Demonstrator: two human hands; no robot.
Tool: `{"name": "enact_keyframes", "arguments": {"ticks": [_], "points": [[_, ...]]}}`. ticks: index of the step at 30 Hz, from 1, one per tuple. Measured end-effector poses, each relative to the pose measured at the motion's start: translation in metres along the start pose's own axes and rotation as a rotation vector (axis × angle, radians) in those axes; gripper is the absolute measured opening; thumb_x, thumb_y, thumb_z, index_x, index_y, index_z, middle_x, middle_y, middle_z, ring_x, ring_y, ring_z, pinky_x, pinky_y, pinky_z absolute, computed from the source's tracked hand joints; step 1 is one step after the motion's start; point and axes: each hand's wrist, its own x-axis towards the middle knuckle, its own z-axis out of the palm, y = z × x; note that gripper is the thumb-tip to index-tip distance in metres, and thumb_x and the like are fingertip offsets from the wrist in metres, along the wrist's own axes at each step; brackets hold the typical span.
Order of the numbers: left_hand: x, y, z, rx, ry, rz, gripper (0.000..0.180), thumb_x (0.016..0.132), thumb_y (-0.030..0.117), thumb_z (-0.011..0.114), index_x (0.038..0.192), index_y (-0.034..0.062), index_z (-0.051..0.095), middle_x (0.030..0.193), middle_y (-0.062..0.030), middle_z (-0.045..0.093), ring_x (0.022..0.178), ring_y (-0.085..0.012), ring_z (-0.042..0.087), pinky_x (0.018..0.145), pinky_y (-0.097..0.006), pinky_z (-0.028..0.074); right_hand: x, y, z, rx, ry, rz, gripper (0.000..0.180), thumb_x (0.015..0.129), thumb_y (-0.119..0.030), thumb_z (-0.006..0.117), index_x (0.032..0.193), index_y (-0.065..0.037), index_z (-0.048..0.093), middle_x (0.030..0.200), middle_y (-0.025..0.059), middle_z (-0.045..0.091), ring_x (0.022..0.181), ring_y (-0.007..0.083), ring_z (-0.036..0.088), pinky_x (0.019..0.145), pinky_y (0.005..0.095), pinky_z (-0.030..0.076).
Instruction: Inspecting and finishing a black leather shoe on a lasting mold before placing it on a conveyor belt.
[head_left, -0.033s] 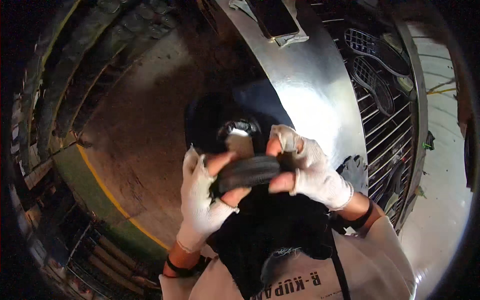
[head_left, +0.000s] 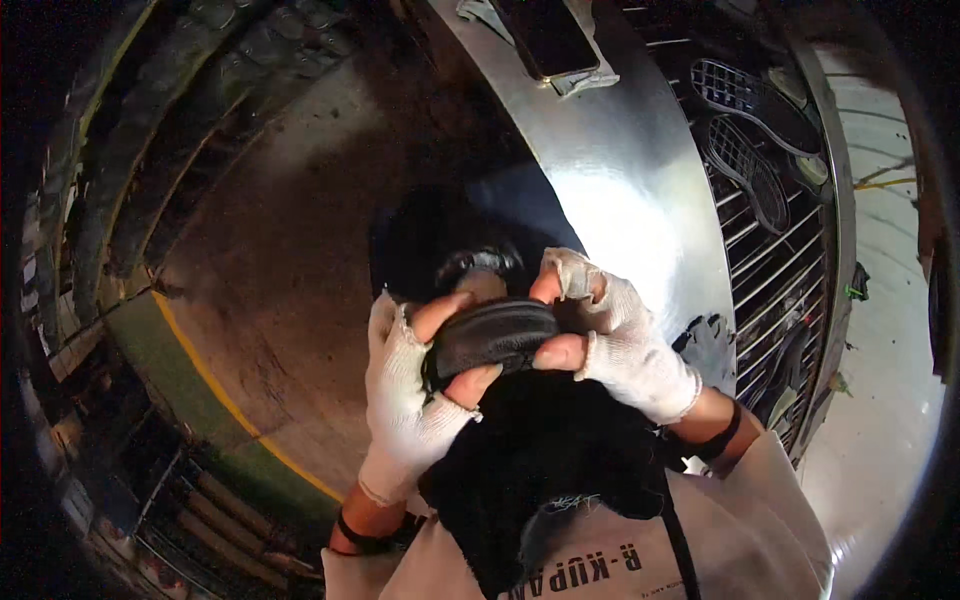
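Note:
Both my hands wear off-white knit gloves with bare fingertips. Between them is a black leather shoe (head_left: pixel 497 332), seen end-on with its rounded end toward me. My left hand (head_left: pixel 408 390) grips its left side, thumb below and fingers above. On the other side my right hand (head_left: pixel 612 335) pinches it between thumb and fingers. Just beyond the shoe's near end are a tan piece (head_left: pixel 487 286) and a shiny black rounded part (head_left: pixel 480 262); I cannot tell whether they belong to the shoe. A black cloth (head_left: pixel 550 430) covers my lap beneath it.
A curved metal bench (head_left: pixel 630 150) runs along the right, with a phone (head_left: pixel 550 45) at its far end. Beyond it, a barred rack (head_left: pixel 745 260) holds several dark shoe soles (head_left: pixel 750 165). A dark grey glove-like item (head_left: pixel 705 345) lies near my right wrist. Dark shelving (head_left: pixel 200 500) stands left.
The shoe was blurred by motion and now shows sharply, tipped slightly differently. A bright glint on the tan piece behind it has gone. Both hands keep their grip.

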Motion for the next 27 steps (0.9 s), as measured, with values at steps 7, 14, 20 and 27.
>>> {"name": "enact_keyframes", "arguments": {"ticks": [7, 14, 20, 27], "points": [[0.029, -0.006, 0.004, -0.120, -0.007, -0.159, 0.047, 0.076, 0.016, 0.076, 0.118, 0.0017, 0.060, 0.110, -0.0098, 0.061, 0.098, -0.0227, 0.053, 0.091, -0.035, 0.040, 0.032, 0.004, -0.006, -0.376, -0.005, -0.185, 0.046, 0.076, -0.007, 0.080, 0.114, -0.004, 0.055, 0.106, 0.0067, 0.059, 0.097, 0.0185, 0.054, 0.089, 0.0321, 0.042], [0.042, -0.014, -0.006, -0.113, -0.051, -0.235, 0.050, 0.074, 0.021, 0.078, 0.118, 0.0039, 0.061, 0.116, -0.0114, 0.061, 0.098, -0.0223, 0.054, 0.090, -0.035, 0.041, 0.060, -0.003, -0.010, -0.515, -0.067, -0.305, 0.047, 0.073, -0.012, 0.081, 0.113, -0.005, 0.057, 0.104, 0.0092, 0.056, 0.087, 0.0219, 0.049, 0.081, 0.0317, 0.040], [0.065, -0.025, -0.011, -0.205, -0.092, -0.133, 0.052, 0.074, 0.021, 0.076, 0.119, 0.0020, 0.059, 0.105, -0.0098, 0.051, 0.099, -0.0216, 0.054, 0.090, -0.033, 0.042, 0.079, -0.008, -0.014, -0.415, -0.067, -0.180, 0.070, 0.066, -0.015, 0.086, 0.127, -0.011, 0.051, 0.086, 0.0003, 0.040, 0.081, 0.0140, 0.043, 0.074, 0.0275, 0.038], [0.044, -0.033, -0.013, -0.416, -0.279, -0.039, 0.103, 0.063, 0.038, 0.088, 0.142, -0.0013, 0.035, 0.137, -0.0144, 0.040, 0.126, -0.0265, 0.045, 0.106, -0.039, 0.036, 0.060, -0.020, -0.008, -0.561, -0.257, -0.333, 0.064, 0.076, -0.017, 0.076, 0.134, -0.005, 0.053, 0.102, 0.0065, 0.058, 0.091, 0.0162, 0.055, 0.085, 0.0296, 0.044]]}}
